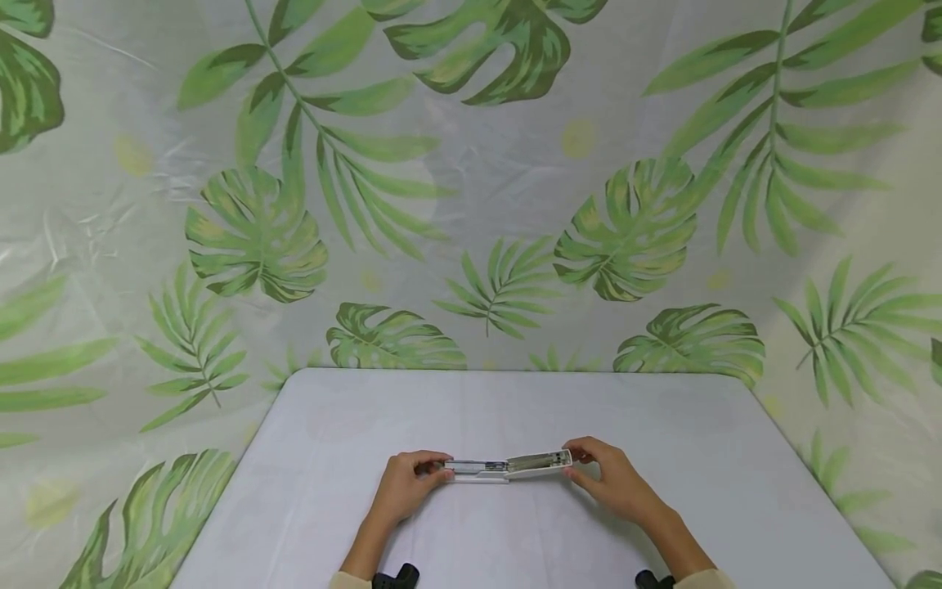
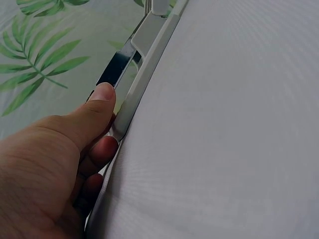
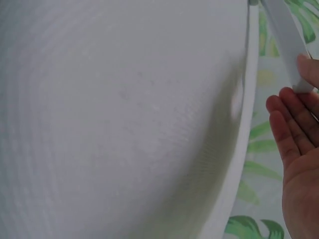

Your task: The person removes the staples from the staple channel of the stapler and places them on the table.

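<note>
A white stapler (image 1: 539,464) lies folded wide open across the table, its metal staple magazine (image 1: 471,467) to the left and its top cover tilted up to the right. My left hand (image 1: 405,484) pinches the left end, where magazine and base come together. In the left wrist view the thumb of the left hand (image 2: 50,149) presses the dark metal end, above the pale base (image 2: 142,82). With thumb and fingers my right hand (image 1: 616,481) grips the far end of the raised cover. The right wrist view shows that cover (image 3: 285,40) pinched by the right hand (image 3: 305,174).
A white-covered table (image 1: 471,540) with rounded back corners spreads under both hands. Behind it hangs a pale curtain (image 1: 508,188) printed with green leaves. Dark wrist-worn devices (image 1: 397,577) show at the bottom edge beside the sleeves.
</note>
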A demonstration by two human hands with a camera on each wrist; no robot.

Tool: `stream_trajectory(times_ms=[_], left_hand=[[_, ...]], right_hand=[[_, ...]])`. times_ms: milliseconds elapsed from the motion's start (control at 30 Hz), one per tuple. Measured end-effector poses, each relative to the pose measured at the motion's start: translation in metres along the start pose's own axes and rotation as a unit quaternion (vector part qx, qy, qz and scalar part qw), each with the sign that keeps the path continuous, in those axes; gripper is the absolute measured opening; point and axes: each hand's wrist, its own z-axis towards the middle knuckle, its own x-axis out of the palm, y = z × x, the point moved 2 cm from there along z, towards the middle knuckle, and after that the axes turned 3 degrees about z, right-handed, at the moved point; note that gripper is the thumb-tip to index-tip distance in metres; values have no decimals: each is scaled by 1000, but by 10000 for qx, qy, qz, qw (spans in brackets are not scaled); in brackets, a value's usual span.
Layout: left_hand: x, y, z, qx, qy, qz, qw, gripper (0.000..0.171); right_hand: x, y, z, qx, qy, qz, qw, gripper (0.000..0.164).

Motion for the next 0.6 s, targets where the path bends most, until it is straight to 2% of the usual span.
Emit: stream_trajectory(times_ms=[367,600], left_hand=[[0,0,-2,-336,178,-12,9993,24],[-1,-1,0,-256,148,52,9996,25]], right_hand=[[-6,13,5,39,-124,-67,9999,44],[-4,28,16,-106,-311,-158,9993,38]])
